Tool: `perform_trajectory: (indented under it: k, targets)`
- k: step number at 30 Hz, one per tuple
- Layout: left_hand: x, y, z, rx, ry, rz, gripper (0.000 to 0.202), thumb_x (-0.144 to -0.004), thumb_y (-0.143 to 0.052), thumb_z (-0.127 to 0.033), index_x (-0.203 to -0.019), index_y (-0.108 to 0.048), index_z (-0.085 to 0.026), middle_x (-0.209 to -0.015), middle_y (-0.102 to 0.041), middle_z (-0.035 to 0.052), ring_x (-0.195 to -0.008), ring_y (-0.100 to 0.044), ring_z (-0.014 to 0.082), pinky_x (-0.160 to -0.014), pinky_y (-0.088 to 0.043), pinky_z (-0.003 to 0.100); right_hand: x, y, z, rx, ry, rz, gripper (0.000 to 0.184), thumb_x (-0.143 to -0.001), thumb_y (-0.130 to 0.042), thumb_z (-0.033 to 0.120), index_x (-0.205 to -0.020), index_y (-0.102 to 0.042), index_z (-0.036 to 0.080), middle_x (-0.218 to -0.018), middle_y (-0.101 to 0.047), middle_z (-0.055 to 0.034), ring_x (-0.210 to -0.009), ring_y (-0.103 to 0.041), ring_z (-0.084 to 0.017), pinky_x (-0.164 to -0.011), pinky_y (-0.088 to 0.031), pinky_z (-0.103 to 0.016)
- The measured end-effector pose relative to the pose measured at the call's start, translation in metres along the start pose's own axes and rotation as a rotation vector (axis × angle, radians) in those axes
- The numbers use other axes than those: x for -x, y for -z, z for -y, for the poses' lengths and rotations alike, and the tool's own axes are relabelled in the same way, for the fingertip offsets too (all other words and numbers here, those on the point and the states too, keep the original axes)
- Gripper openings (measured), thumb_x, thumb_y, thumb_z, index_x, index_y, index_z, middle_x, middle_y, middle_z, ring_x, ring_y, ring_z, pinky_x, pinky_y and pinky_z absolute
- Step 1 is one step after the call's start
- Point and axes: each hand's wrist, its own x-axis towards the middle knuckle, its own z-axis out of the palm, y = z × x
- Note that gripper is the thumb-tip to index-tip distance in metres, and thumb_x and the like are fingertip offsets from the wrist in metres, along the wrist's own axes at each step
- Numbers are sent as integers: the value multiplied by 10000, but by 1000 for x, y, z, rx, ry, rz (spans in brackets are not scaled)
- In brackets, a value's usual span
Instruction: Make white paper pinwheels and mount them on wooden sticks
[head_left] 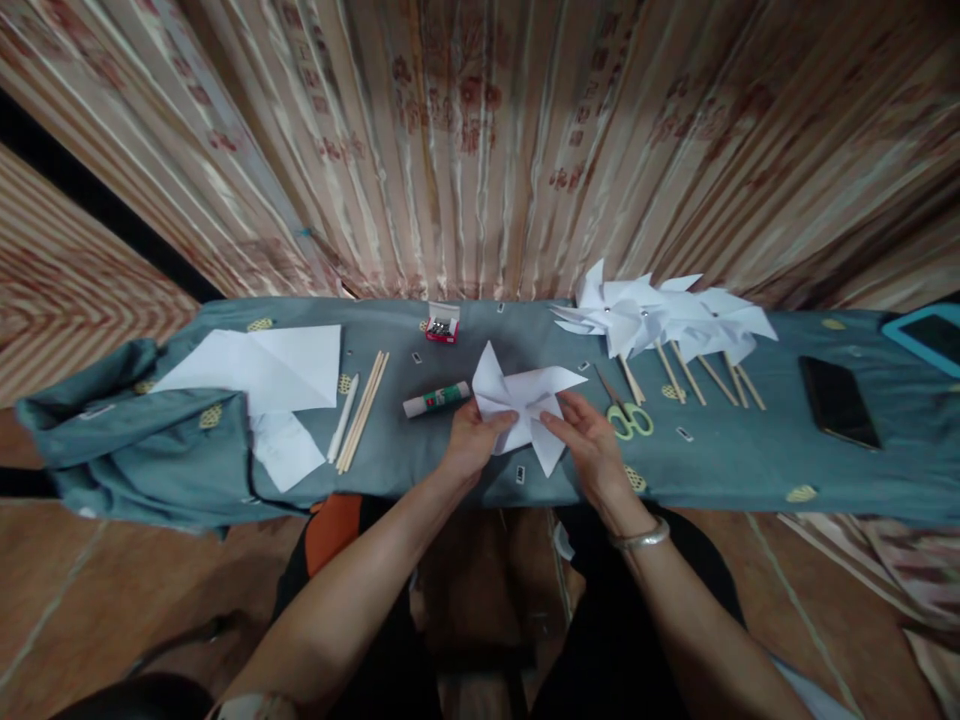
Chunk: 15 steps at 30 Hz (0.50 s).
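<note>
Between my two hands is a white paper pinwheel (525,392) with its pointed blades folded in toward the middle. My left hand (477,436) grips its left side, thumb pressed near the centre. My right hand (589,440) grips the right side, its thumb also close to the centre. A glue stick (436,399) lies just left of my left hand. Close to my right hand are green-handled scissors (628,418). A small red box of metal pins (442,324) stands open behind the glue stick.
Several pinwheels on sticks (660,312) lie at the back right. Farther right are a black phone (838,400) and a blue-edged device (930,335). Wooden sticks (364,415), a white pen (343,418) and paper sheets (292,365) lie left. A curtain (480,150) hangs behind the cloth-covered table (735,470).
</note>
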Motion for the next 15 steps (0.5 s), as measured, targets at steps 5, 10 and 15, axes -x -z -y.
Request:
perform_trajectory:
  k: [5,10,15]
  targets:
    - [2,-5,3,-13,11,18,346,-438,-850,-240,-744,-721,-144,-723,-745,32,-658,-649,180,-724,-528,321,-2,-3,-2,21,-36,47,573,-538,-869,363,-1040,-636,212,-898,-766,-23,-808,-723,-251,-791,-582,-397]
    - [1,-4,7,-81,-22,0,291,-478,-831,-218,-732,-712,-140,-719,-740,30,-658,-650,181,-683,-525,300,-3,-1,-6,161,12,25,471,-592,-830,345,-1005,-647,210,-912,-766,-23,-782,-713,-224,-746,-576,-356]
    - [-3,-1,11,-158,-63,-1,245,-538,-788,-174,-769,-719,-131,-732,-741,25,-659,-648,172,-679,-516,282,-4,-3,-6,175,56,5,448,-594,-813,323,-993,-649,200,-927,-770,-41,-796,-714,-232,-764,-577,-366]
